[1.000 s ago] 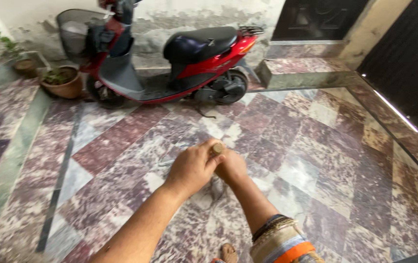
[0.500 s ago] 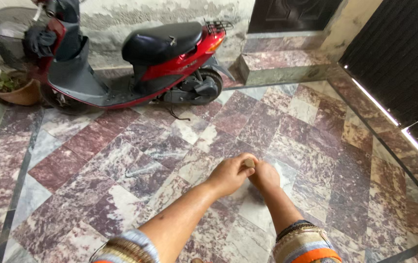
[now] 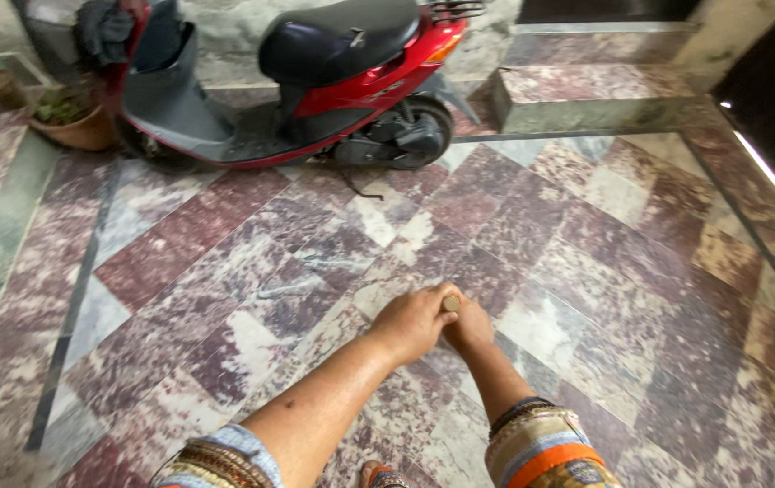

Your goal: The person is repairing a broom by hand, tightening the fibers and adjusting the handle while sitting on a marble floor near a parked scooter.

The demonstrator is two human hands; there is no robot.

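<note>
While I look down over both forearms, my left hand (image 3: 413, 323) and my right hand (image 3: 469, 325) sit pressed together around a wooden handle (image 3: 451, 304) — its round, pale end shows just between them at the top. The fingers of both hands are curled tight about it, left hand wrapped on the near side, right hand just below and behind, the two touching. Only the end of the handle shows; the rest runs down under my hands, and I cannot tell what is fixed to it.

Under the hands lies a marble floor (image 3: 225, 271) of maroon, white and grey slabs, set on the diagonal. Well apart from me, by the far wall, stands a red scooter (image 3: 315, 86) with a black seat. A clay pot with a green plant (image 3: 70, 119) sits just beside its front wheel, and a low marble step (image 3: 595, 95) lies to its right.
</note>
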